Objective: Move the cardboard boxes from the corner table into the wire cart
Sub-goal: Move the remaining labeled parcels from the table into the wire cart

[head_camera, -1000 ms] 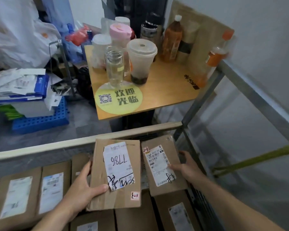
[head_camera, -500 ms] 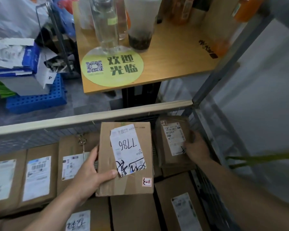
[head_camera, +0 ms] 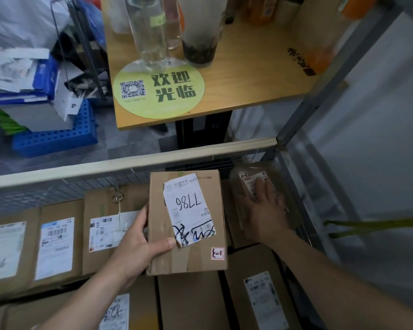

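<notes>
Logged at far left a loose stack of papers (head_camera: pixel 14 75) over a blue plastic crate (head_camera: pixel 55 139), rigid, perforated with round holes, on the floor.

Found below it the wire cart (head_camera: pixel 45 196): thin grey mesh wall, pale rounded top rail. Counted three flat brown cardboard boxes (head_camera: pixel 57 244) side by side along the mesh inside the cart, each faced with a white printed label. More of the same nearer the camera, edges touching.

Saw the left hand (head_camera: pixel 138 244) gripping a rectangular cardboard box (head_camera: pixel 188 222) by its left edge, thumb across the front, fingers (head_camera: pixel 142 217) curled behind. Held over the packed boxes inside the cart, just this side of the rail. Creased board, torn white label marked 7786, small red-framed sticker at the lower right corner.

Noted beyond the rail the wooden surface (head_camera: pixel 248 79): smooth, pale grain, square corner. Carried a round yellow-green sticker (head_camera: pixel 159 89), a clear glass bottle (head_camera: pixel 150 39) and a translucent cup (head_camera: pixel 199 44) with dark dregs.

Found the right hand (head_camera: pixel 267 210) laid flat, fingers (head_camera: pixel 260 189) straight and spread, pressing on a second labelled box (head_camera: pixel 247 178) in the cart's far right corner; nothing gripped.

Marked at far right a grey metal post (head_camera: pixel 332 75) and a flat green strap (head_camera: pixel 377 226).
</notes>
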`<state>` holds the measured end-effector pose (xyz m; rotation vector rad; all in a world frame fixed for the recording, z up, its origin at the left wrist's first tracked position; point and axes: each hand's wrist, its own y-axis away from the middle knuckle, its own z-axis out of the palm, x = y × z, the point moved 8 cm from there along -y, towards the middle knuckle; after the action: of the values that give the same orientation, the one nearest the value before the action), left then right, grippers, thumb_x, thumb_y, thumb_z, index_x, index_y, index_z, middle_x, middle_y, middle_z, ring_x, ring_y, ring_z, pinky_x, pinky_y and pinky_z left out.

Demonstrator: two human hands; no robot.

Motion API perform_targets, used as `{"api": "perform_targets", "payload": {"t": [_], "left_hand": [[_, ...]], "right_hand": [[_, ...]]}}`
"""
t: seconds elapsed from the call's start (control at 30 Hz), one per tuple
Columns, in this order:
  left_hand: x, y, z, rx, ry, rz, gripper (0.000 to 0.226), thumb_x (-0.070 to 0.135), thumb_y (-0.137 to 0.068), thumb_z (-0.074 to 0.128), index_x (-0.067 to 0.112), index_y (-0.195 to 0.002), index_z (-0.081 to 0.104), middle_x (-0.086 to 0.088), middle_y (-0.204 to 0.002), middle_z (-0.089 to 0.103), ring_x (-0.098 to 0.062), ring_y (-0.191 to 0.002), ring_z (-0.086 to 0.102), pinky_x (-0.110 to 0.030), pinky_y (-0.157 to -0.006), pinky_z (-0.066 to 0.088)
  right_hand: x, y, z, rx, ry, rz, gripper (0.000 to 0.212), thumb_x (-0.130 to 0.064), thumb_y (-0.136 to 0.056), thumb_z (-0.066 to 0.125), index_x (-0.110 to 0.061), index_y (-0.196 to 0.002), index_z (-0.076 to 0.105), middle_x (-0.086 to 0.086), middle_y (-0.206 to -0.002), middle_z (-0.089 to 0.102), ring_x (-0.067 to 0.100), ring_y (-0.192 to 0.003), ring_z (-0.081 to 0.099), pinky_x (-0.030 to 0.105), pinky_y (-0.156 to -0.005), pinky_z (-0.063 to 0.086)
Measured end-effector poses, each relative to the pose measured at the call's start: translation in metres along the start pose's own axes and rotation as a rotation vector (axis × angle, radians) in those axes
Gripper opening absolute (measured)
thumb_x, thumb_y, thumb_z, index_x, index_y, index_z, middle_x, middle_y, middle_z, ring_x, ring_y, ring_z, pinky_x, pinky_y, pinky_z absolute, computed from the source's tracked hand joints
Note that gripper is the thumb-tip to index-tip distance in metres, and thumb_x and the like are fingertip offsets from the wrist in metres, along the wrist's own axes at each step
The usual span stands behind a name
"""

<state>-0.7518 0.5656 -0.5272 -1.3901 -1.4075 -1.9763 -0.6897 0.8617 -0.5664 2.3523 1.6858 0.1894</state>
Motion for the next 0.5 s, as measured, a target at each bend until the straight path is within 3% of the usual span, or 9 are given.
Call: {"api": "perform_targets", "payload": {"t": [0.07, 0.13, 0.17, 0.23, 0.3, 0.37, 0.5], "left_hand": [[0.001, -0.003, 0.007, 0.006, 0.004, 0.003, 0.098, 0.004, -0.068, 0.089, 0.036, -0.147, 0.040, 0.010, -0.116, 0.073, -0.012, -0.103, 0.071, -0.026, -0.074, 0.060], [0.001, -0.008, 0.016, 0.013, 0.027, 0.002, 0.094, -0.006, -0.074, 0.083, 0.031, -0.149, 0.039, 0.009, -0.116, 0.074, -0.013, -0.103, 0.071, -0.026, -0.073, 0.060], [0.002, -0.011, 0.021, 0.016, 0.036, -0.001, 0.092, -0.008, -0.076, 0.080, 0.029, -0.149, 0.039, 0.008, -0.115, 0.074, -0.013, -0.102, 0.072, -0.026, -0.073, 0.060], [0.004, -0.017, 0.033, 0.021, 0.053, -0.013, 0.090, -0.008, -0.077, 0.079, 0.027, -0.149, 0.038, 0.007, -0.114, 0.075, -0.013, -0.102, 0.072, -0.029, -0.076, 0.060], [0.009, -0.024, 0.045, 0.016, 0.065, -0.019, 0.088, -0.005, -0.078, 0.080, 0.027, -0.148, 0.039, 0.008, -0.113, 0.075, -0.012, -0.101, 0.072, -0.031, -0.078, 0.061], [0.013, -0.033, 0.057, 0.015, 0.070, -0.026, 0.084, -0.005, -0.078, 0.080, 0.028, -0.144, 0.040, 0.011, -0.109, 0.075, -0.010, -0.098, 0.072, -0.030, -0.077, 0.061], [0.008, -0.047, 0.071, 0.046, -0.020, -0.085, 0.068, 0.000, -0.078, 0.081, 0.022, -0.131, 0.045, 0.007, -0.105, 0.075, -0.015, -0.099, 0.072, -0.045, -0.092, 0.058]], "right_hand": [[0.002, 0.004, -0.010, 0.044, -0.195, 0.006, 0.057, -0.047, -0.093, 0.060, -0.040, -0.148, 0.048, 0.017, -0.167, 0.012, 0.039, -0.155, 0.004, 0.059, -0.120, 0.018], [0.003, 0.013, -0.025, 0.097, -0.669, 0.127, 0.036, -0.047, -0.096, 0.058, -0.043, -0.131, 0.064, 0.006, -0.162, 0.037, 0.027, -0.151, 0.028, 0.047, -0.120, 0.026], [0.002, 0.020, -0.032, 0.124, -0.945, 0.200, 0.026, -0.052, -0.094, 0.057, -0.050, -0.117, 0.069, -0.003, -0.148, 0.055, 0.019, -0.140, 0.046, 0.046, -0.115, 0.036], [-0.002, 0.032, -0.045, 0.164, -1.281, 0.253, 0.029, -0.061, -0.086, 0.055, -0.045, -0.099, 0.076, -0.011, -0.112, 0.075, 0.010, -0.109, 0.067, 0.046, -0.095, 0.053], [-0.009, 0.037, -0.052, 0.129, -1.348, 0.184, 0.035, -0.058, -0.084, 0.059, -0.037, -0.105, 0.077, -0.009, -0.104, 0.076, 0.011, -0.100, 0.071, 0.042, -0.084, 0.057], [-0.014, 0.039, -0.061, 0.119, -1.280, 0.125, 0.035, -0.048, -0.082, 0.065, -0.037, -0.114, 0.075, -0.015, -0.109, 0.076, 0.006, -0.102, 0.071, 0.028, -0.080, 0.056], [-0.003, 0.034, -0.059, 0.139, -1.209, 0.193, 0.035, -0.020, -0.090, 0.073, -0.032, -0.123, 0.072, -0.020, -0.106, 0.075, -0.001, -0.097, 0.070, 0.019, -0.079, 0.055]]}}
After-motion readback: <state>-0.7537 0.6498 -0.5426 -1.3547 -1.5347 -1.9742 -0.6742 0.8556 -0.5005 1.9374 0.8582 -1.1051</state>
